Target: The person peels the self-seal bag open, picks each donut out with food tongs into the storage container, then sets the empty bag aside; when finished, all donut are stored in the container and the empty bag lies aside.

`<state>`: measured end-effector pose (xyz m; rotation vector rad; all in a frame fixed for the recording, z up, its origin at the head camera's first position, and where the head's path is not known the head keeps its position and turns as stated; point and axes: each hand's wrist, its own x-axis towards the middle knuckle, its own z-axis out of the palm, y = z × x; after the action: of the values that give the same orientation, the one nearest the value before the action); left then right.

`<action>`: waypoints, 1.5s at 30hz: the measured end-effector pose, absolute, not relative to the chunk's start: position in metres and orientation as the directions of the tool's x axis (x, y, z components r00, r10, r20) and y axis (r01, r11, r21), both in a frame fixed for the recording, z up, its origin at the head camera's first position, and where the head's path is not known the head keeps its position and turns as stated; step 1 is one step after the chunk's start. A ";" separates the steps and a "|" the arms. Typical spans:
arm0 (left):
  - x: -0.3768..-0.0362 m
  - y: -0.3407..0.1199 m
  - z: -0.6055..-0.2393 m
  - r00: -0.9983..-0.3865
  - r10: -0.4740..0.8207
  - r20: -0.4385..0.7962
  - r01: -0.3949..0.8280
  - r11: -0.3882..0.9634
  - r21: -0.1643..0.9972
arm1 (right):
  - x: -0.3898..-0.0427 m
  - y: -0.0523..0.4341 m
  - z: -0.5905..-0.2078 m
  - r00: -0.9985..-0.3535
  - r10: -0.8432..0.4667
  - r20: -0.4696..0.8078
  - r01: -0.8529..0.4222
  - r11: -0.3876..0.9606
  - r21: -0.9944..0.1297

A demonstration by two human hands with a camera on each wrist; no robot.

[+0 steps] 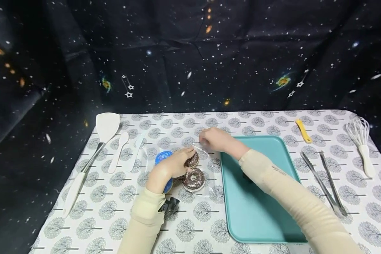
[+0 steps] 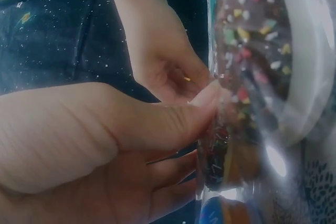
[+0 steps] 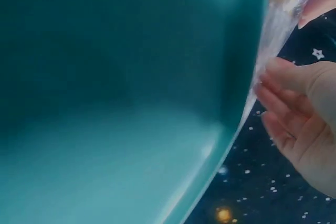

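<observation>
A clear plastic bag (image 1: 210,180) lies left of the tray with donuts in it. Two are chocolate with sprinkles: one in front (image 1: 193,180), another behind it (image 1: 192,160). Blue donuts (image 1: 163,156) show partly beneath my left hand (image 1: 170,165). That hand pinches the bag near the rear chocolate donut; in the left wrist view, its thumb (image 2: 173,121) presses the plastic beside a sprinkled donut (image 2: 257,40). At the bag's far right edge, my right hand (image 1: 218,141) holds the plastic (image 3: 275,32) between thumb and fingers.
A teal tray (image 1: 226,211) sits under my right forearm. To the left lie a white turner (image 1: 106,127), a white spoon (image 1: 118,153) and a white knife (image 1: 134,155). Toward the right are a yellow-handled tool (image 1: 303,131), tongs (image 1: 325,183) and a whisk (image 1: 365,155).
</observation>
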<state>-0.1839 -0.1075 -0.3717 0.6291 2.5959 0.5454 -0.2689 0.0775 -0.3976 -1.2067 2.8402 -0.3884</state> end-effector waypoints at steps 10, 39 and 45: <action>-0.176 -0.102 -0.373 -0.838 0.443 -0.318 0.273 0.845 0.459 | -0.268 0.101 -0.408 -0.735 -0.656 0.173 -0.660 0.632 -0.406; -0.183 -0.105 -0.376 -0.855 0.407 -0.321 0.232 0.854 0.466 | -0.248 0.105 -0.394 -0.560 -0.820 0.123 -0.809 0.508 -0.296; -0.184 -0.104 -0.373 -0.853 0.417 -0.315 0.239 0.847 0.475 | -0.237 0.101 -0.392 -0.538 -0.842 0.039 -0.801 0.496 -0.336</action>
<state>-0.1840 -0.1045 -0.3733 0.4867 2.6117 0.5973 -0.2370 0.1009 -0.3921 -1.4370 2.6021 -0.4792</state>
